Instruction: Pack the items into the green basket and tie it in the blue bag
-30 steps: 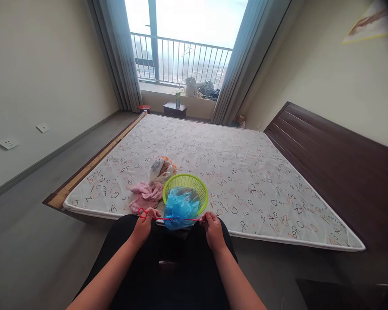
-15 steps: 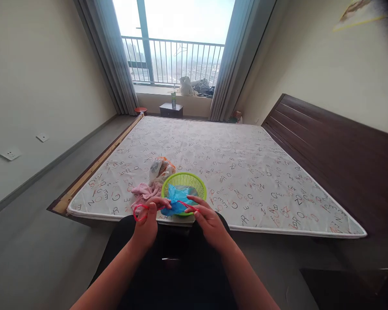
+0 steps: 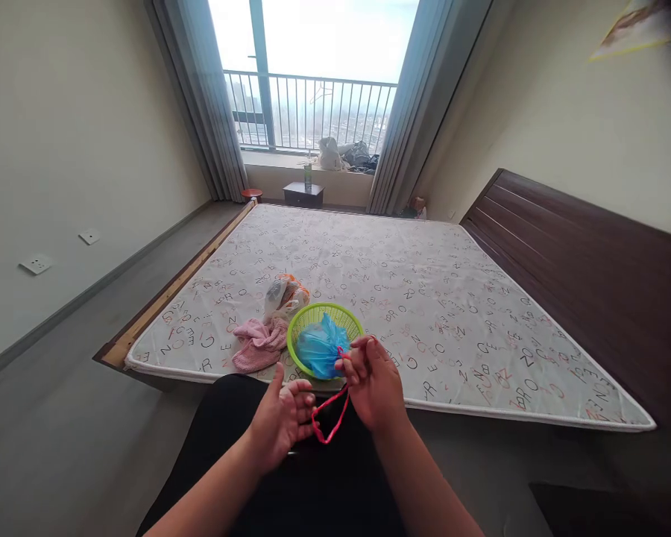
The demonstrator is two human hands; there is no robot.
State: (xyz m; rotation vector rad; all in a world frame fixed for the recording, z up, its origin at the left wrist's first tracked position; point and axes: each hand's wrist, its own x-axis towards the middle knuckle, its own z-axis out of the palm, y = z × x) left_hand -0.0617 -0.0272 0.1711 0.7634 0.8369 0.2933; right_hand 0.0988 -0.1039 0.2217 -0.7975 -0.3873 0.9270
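A blue plastic bag (image 3: 320, 344), gathered at its neck, lies in a green plastic basket (image 3: 297, 319) on the near edge of the bed. Pinched in my right hand (image 3: 376, 384), beside the bag's neck, is a red string (image 3: 335, 431) that hangs down in a loop. Palm up and fingers spread, my left hand (image 3: 284, 424) is just left of that loop, its fingertips near or against the string. Left of the basket are a pink cloth (image 3: 259, 343) and a white plastic bag (image 3: 282, 297) with orange on it.
The bare mattress (image 3: 425, 298) with printed letters spreads ahead, with a dark headboard (image 3: 581, 239) at right. A small nightstand (image 3: 303, 195) with a green bottle (image 3: 307, 176) stands by the window. My dark-clothed legs are below the hands.
My left hand has let go of the red string and turned palm up. My right hand has moved slightly right, the string now looping below it. The blue bag looks more tightly gathered.
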